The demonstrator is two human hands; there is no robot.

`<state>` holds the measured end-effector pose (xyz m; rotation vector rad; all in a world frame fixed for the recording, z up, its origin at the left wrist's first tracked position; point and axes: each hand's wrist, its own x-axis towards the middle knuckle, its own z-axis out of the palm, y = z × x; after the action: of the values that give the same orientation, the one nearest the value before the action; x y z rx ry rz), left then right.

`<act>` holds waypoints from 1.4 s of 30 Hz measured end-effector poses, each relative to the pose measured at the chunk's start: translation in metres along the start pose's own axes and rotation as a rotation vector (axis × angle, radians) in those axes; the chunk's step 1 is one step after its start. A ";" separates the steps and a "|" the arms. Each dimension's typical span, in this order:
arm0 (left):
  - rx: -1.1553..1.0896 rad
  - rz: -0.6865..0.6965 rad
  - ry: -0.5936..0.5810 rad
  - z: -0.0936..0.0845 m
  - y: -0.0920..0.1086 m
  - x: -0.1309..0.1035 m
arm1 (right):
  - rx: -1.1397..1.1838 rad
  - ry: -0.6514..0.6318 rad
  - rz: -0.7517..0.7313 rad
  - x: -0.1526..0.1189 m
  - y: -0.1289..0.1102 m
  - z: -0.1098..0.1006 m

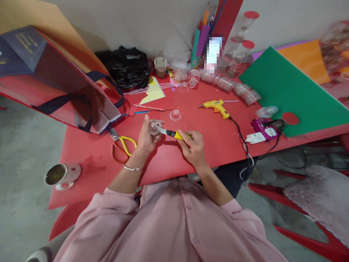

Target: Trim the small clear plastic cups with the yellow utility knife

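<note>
Over the red table, my left hand is closed around a small clear plastic dome lid. My right hand grips a yellow and black utility knife, its blade pointing left and meeting the lid near its middle; whether the tip has gone through cannot be made out. Just beyond my hands, another clear dome lid lies on the table. Scissors with one yellow and one red handle rest beside my left forearm.
A yellow glue gun lies right of my hands, its cord running to a purple power strip. A mug stands near the left edge. Stacked clear cups, a black plastic bag and a green board line the back and right.
</note>
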<state>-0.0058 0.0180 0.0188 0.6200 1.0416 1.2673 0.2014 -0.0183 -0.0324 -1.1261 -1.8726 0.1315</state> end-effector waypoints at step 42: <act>0.037 0.093 0.097 -0.003 0.000 0.000 | -0.024 -0.043 0.051 -0.001 0.000 0.001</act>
<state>-0.0089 0.0173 0.0174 0.6466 1.1288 1.3731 0.2006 -0.0189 -0.0335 -1.1969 -1.8881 0.1639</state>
